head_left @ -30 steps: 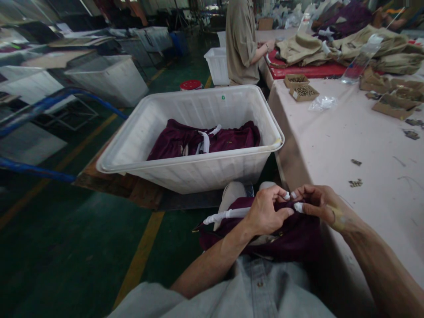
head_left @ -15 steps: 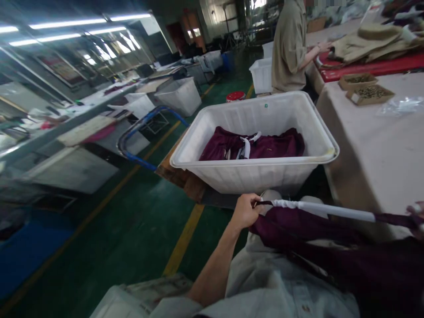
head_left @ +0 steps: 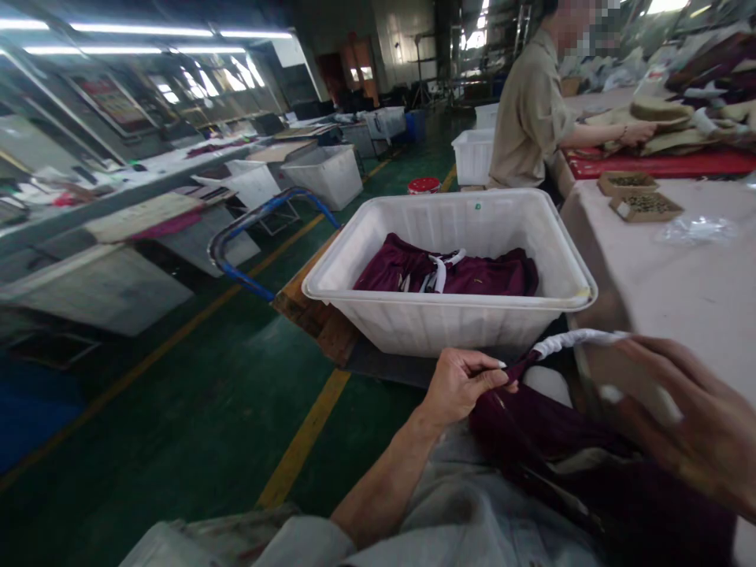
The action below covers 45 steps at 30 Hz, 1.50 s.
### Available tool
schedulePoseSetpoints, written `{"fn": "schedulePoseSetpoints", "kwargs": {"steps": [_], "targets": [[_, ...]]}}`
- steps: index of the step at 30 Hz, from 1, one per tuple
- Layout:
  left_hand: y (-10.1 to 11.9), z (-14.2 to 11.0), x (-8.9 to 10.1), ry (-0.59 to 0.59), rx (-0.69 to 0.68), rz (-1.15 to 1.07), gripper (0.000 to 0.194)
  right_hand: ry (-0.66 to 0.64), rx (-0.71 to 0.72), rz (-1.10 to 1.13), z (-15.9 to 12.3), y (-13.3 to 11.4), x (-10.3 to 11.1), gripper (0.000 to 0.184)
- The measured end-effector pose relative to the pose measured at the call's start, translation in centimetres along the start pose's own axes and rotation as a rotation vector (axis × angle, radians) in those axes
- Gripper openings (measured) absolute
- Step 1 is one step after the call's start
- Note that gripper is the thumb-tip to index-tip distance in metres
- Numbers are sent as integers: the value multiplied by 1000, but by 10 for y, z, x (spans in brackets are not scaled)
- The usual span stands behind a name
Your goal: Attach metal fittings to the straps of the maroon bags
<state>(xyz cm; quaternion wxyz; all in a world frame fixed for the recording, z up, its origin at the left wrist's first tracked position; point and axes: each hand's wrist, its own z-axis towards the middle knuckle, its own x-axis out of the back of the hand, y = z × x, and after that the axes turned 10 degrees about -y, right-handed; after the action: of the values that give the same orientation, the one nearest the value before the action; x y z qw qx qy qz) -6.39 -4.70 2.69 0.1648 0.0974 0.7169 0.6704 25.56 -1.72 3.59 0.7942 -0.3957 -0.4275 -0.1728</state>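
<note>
A maroon garment (head_left: 549,433) lies across my lap, with a white drawstring (head_left: 572,339) arching out of its waistband. My left hand (head_left: 464,382) is closed in a pinch on the garment's edge where the drawstring comes out. Blurred by motion at the right, my right hand (head_left: 685,413) has its fingers spread over the other stretch of the drawstring. In front of me stands a white plastic tub (head_left: 407,315) holding more maroon garments (head_left: 449,272) with white drawstrings.
A cloth-covered table (head_left: 667,276) runs along the right with small cardboard boxes (head_left: 643,206) of metal parts. A person in a beige shirt (head_left: 531,118) works on beige garments further along. A blue cart handle (head_left: 260,220) and more white tubs stand on the green floor to the left.
The drawstring was stretched taut between my hands; now it sags in an arch. My right hand has come back in from the right edge, and my view has tilted up.
</note>
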Motion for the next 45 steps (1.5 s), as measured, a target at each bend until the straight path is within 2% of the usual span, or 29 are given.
{"fn": "schedulePoseSetpoints", "kwargs": {"steps": [2, 5, 7, 11, 13, 15, 17, 21, 23, 26, 28, 29, 31, 32, 35, 39, 42, 45], "targets": [[8, 9, -9, -103, -8, 2, 38, -114, 125, -65, 27, -29, -4, 64], [9, 18, -17, -214, 2, -8, 37, -286, 178, -31, 48, -40, -7, 37], [5, 19, -20, -211, 18, 34, 34, -409, 114, 46, 51, -36, -2, 25], [-5, 14, -27, -101, -13, 229, 25, -528, -63, 282, 44, -27, 15, 21], [-5, 12, -31, -144, -29, 209, 25, -592, -155, 498, 42, -23, 17, 22], [-1, 11, -35, -225, -5, 63, 30, -637, -229, 756, 39, -18, 10, 31], [8, 12, -38, -285, 30, -105, 36, -598, -267, 996, 35, -15, -5, 37], [45, 9, -46, -335, 41, -207, 35, -349, -201, 1342, 26, -24, -36, 41], [68, 6, -48, -329, 68, -157, 31, -252, -124, 1411, 25, -34, -38, 43], [93, 3, -47, -296, 109, -68, 28, -157, -52, 1374, 28, -35, -23, 50], [101, 6, -45, -275, 119, -34, 25, -40, -68, 1260, 24, -15, -6, 56], [101, 9, -45, -266, 117, -21, 24, 41, -121, 1136, 17, 1, 4, 57], [97, 15, -45, -244, 105, 11, 23, 218, -300, 795, -3, 46, 23, 54], [92, 20, -45, -236, 97, 29, 23, 297, -433, 556, -16, 71, 32, 52], [70, 34, -47, -228, 92, 64, 25, 396, -669, 274, -58, 148, 56, 41], [35, 53, -59, -245, 95, 54, 34, 398, -878, 13, -93, 221, 79, 26], [15, 64, -67, -237, 99, 57, 43, 320, -959, -84, -95, 258, 82, 26], [4, 70, -66, -216, 117, 48, 44, 224, -985, -136, -86, 287, 76, 35]]}}
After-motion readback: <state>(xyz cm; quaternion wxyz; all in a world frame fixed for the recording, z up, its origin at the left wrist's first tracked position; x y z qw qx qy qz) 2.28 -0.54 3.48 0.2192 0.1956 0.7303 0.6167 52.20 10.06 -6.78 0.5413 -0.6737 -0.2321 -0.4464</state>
